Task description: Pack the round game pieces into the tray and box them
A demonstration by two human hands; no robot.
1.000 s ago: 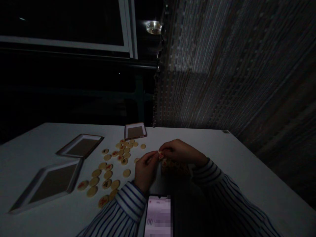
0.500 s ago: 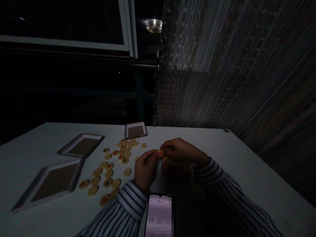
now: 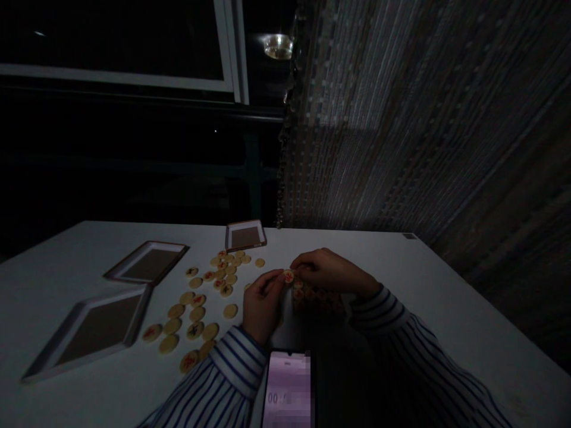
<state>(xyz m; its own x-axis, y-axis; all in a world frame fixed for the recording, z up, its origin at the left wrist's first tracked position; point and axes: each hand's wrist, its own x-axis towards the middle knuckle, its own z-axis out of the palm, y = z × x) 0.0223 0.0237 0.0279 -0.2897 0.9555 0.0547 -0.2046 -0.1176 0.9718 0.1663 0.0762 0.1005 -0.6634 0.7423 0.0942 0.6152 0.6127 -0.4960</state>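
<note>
Fingers (image 3: 277, 279) of the left hand (image 3: 262, 306) and the right hand (image 3: 334, 274) are closed on a red-marked disc (image 3: 288, 276), pinching it between them with its face toward the camera. Taking that disc as the dial's centre, shaded stacked discs (image 3: 311, 294) stand at 4 o'clock, beneath the right hand. Loose discs (image 3: 172, 326) spread over the white table (image 3: 401, 285) between 8 and 10 o'clock, some plain on top, others marked red or black. A small tray (image 3: 245, 239) lies at 10 o'clock, a middle tray (image 3: 149, 263) at 9, and a lit phone (image 3: 286, 380) shows at 6.
</note>
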